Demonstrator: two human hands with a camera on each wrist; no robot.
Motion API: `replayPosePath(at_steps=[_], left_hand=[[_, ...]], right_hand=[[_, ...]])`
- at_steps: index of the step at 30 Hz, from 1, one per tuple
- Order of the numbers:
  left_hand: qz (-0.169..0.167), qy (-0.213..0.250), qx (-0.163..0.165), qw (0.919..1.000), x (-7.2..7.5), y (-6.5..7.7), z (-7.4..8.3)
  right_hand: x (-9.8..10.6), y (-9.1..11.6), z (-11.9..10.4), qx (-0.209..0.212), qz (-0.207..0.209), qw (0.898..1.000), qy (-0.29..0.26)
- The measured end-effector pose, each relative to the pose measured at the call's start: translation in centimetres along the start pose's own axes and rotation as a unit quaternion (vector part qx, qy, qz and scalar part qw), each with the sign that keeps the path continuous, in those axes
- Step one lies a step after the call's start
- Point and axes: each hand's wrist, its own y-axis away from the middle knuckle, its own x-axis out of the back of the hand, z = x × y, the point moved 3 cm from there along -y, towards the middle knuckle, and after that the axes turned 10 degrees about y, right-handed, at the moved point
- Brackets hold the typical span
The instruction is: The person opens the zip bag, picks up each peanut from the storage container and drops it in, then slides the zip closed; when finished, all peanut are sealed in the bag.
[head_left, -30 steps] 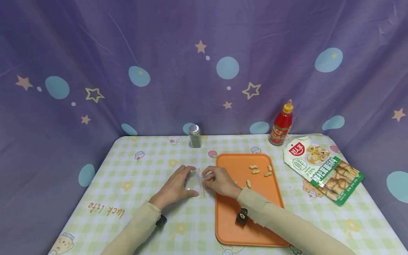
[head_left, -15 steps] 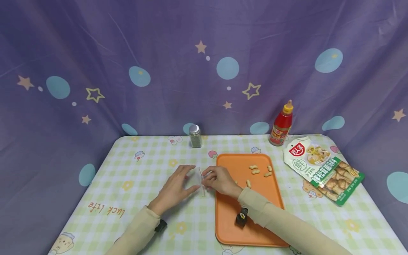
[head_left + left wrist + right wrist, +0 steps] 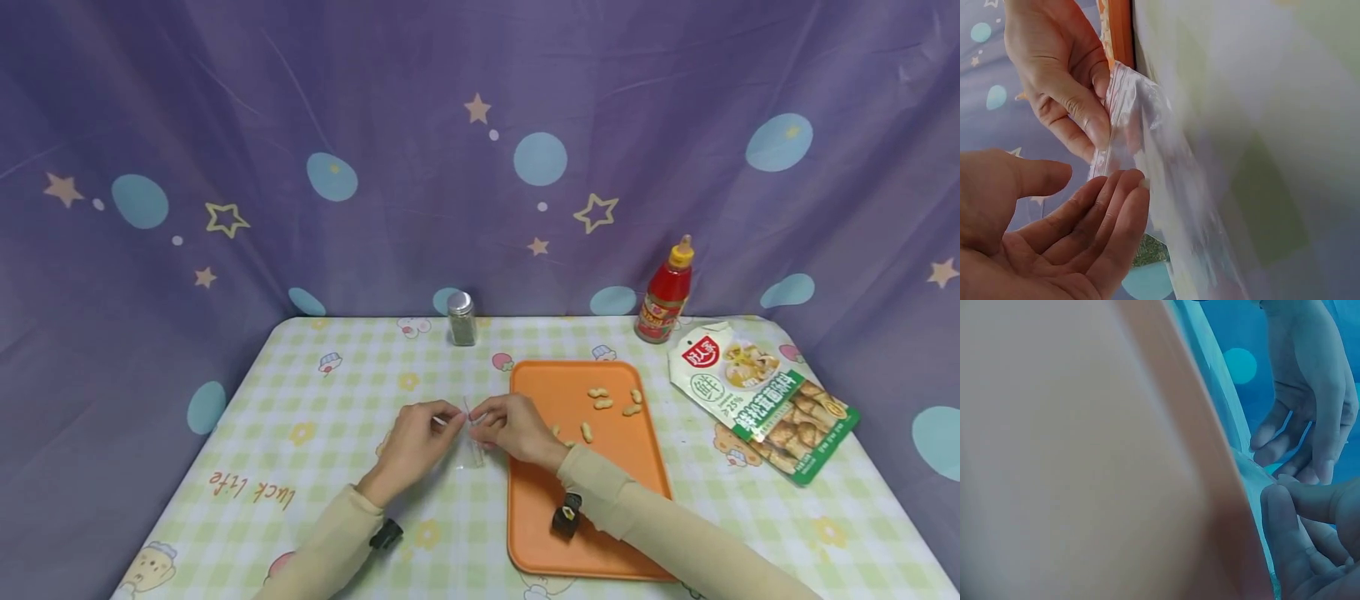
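A small clear zip bag (image 3: 1141,115) with a reddish seal line stands between the two hands, just left of the orange tray. My right hand (image 3: 517,429) pinches its sealed edge between thumb and fingers. At the bag's other side is my left hand (image 3: 412,442). In the left wrist view the left fingers (image 3: 1119,212) are lightly bent, their tips right at the bag's opening edge, while the thumb stands apart from them. Part of the bag is hidden by the hands in the head view.
The orange tray (image 3: 543,508) holds several peanuts (image 3: 587,432) and lies under my right forearm. A seasoning shaker (image 3: 462,323) stands at the back edge. To the right are a red sauce bottle (image 3: 663,296) and a green-and-white mushroom food pouch (image 3: 761,400).
The left hand, earlier spread wide around the bag's left side, has drawn its thumb and fingers closer together near the seal. The right hand keeps its pinch.
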Motion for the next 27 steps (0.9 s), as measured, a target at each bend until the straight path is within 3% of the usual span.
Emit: replayPosePath(at_steps=[5, 12, 27], left_hand=[[0.007, 0.006, -0.003, 1.0000, -0.08, -0.10, 0.05], [-0.005, 0.053, 0.016, 0.9985, 0.07, -0.18, 0.20], [-0.013, 0.062, 0.005, 0.9980, -0.03, 0.16, 0.55]], right_hand=[[-0.11, 0.06, -0.05, -0.007, 0.010, 1.000, 0.005], [-0.03, 0.11, -0.17, 0.006, 0.023, 0.999, 0.028], [-0.41, 0.11, -0.26, 0.005, -0.007, 1.000, 0.011]])
